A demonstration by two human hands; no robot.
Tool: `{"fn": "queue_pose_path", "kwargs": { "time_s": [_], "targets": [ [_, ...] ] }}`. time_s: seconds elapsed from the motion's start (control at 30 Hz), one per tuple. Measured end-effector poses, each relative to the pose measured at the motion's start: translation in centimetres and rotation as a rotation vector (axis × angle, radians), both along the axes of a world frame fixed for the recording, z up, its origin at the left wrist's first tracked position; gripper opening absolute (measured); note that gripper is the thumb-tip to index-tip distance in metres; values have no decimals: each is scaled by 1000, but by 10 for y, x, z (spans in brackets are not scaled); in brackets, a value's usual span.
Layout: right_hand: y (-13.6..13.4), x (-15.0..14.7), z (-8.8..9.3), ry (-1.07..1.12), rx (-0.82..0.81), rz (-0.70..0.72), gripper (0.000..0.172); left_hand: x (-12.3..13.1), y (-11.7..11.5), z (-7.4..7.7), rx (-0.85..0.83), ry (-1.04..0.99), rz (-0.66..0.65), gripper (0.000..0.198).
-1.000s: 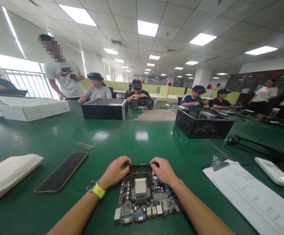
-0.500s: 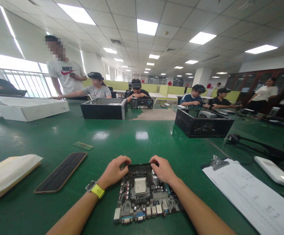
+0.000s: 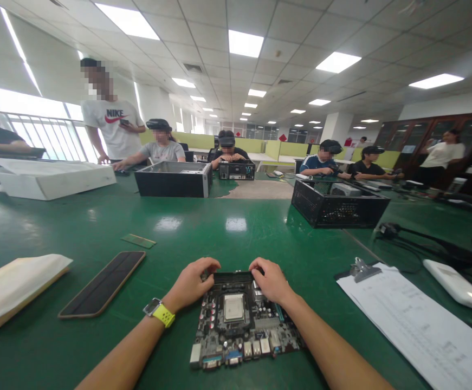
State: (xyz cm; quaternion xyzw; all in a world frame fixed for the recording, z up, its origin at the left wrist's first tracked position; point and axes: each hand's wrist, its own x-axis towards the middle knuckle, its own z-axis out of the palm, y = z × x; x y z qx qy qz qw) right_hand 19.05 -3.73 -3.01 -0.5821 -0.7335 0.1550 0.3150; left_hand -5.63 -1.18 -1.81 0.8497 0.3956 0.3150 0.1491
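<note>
A dark motherboard [image 3: 239,327] with a silver processor in its socket lies flat on the green table [image 3: 219,238] right in front of me. My left hand [image 3: 191,283], with a yellow-strapped watch on its wrist, has its fingers curled down on the board's far left corner. My right hand [image 3: 271,280] presses curled fingers on the far right corner. Both hands pinch at the far edge, where a long dark part runs between them; whether they grip it I cannot make out.
A phone [image 3: 103,283] lies face down to the left, with a padded envelope [image 3: 14,287] beyond it and a small green strip [image 3: 138,241] farther back. A clipboard with papers [image 3: 414,319] sits at right, near cables and a white device [image 3: 457,287]. Open computer cases [image 3: 174,180] [image 3: 337,205] and seated people line the far side.
My hands stay on the board's far corners, barely shifted. The standing person in the white shirt at the far left has moved a little to the right.
</note>
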Motion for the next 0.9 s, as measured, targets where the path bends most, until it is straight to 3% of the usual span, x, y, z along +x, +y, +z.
{"fn": "queue_pose_path", "kwargs": {
  "time_s": [0.9],
  "targets": [
    [-1, 0, 3, 34, -4, 81, 21, 0, -3, 6, -12, 42, -17, 29]
  ]
}}
